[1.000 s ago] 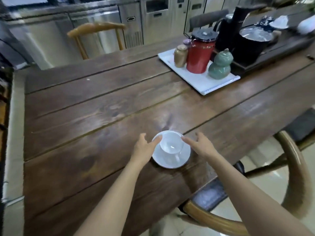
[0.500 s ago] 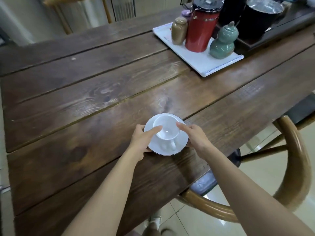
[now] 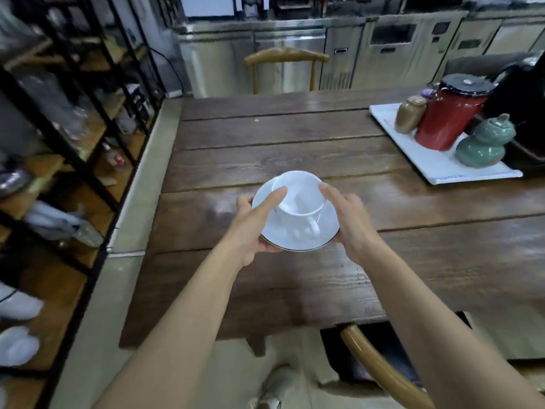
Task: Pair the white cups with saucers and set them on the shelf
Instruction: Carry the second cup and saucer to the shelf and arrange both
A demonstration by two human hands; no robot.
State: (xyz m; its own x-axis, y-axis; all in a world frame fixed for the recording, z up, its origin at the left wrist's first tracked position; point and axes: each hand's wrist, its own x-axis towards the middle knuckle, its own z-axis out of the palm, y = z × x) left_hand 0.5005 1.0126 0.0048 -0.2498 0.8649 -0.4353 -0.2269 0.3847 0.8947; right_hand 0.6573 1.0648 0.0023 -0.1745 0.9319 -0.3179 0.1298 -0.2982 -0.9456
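**Inspector:** White porcelain cup (image 3: 298, 197) with loop handle sits on the round white saucer with dark rim (image 3: 298, 231), and you hold the pair clear above the near part of the dark plank table (image 3: 295, 137). Your left hand (image 3: 255, 224) grips the saucer's left edge, its forefinger laid against the cup. Your right hand (image 3: 348, 219) clasps the right edge, fingers on the cup wall.

**Operator:** Where does it go?

**Inspector:** The black-framed wooden shelf (image 3: 73, 137) stands at the far left, well apart from the pair. It looks crowded; its contents are too blurred to identify.

**Operator:** Risks?

**Inspector:** The cup appears tilted on the saucer. In my judgement, if you swing left quickly it could slide off, since only your fingertips check it. The saucer rim could also strike a shelf upright as you enter. Keep both hands closed on the pair and level until it rests.
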